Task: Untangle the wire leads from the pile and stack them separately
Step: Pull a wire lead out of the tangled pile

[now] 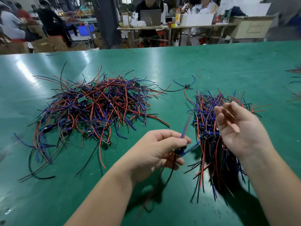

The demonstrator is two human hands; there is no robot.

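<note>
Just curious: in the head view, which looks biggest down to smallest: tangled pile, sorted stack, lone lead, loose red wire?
1. tangled pile
2. sorted stack, partly behind the right hand
3. lone lead
4. loose red wire, though it lies farthest, so unsure

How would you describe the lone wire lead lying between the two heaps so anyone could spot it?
On the green table, a big tangled pile lies left and a tidier stack right. In the gap between their far ends sits one small lead. Unlike its neighbours it lies single, its tiny board splaying blue, black and red wires over bare table.
</note>
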